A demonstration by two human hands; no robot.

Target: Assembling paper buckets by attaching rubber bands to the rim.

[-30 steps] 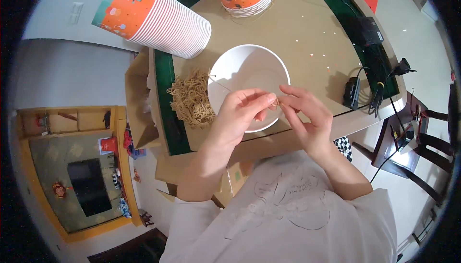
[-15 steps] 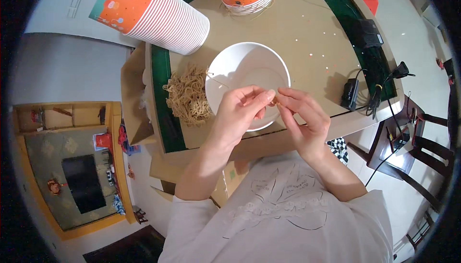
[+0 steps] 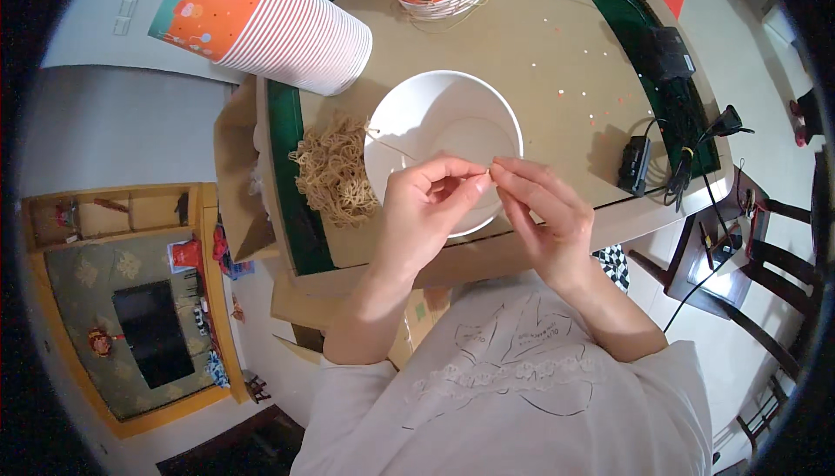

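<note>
Brown table with dark green strips along its edges, curved by the fisheye, indoors under artificial light. Over the white tub (image 3: 439, 92) on it, the left hand (image 3: 426, 206) and right hand (image 3: 548, 219) met fingertip to fingertip, both pinched on a thin tan cord (image 3: 390, 146) — the bit between the tips was almost too small to make out. One stretch of it ran from the left hand to the tub's rim, near a loose tan heap (image 3: 335, 176) just left of the tub.

Handling-wise, I'd guess it was super light, limp and more grabby than slippery, prone to tangling. Thumb and index tips right by the end looked like the best hold.

Past the tub lay two stacks of orange cups (image 3: 283, 37), one tipped over. Pale specks dotted the tabletop, with a black adapter (image 3: 635, 166) off to the right — and dark chairs (image 3: 787, 257) beyond.
</note>
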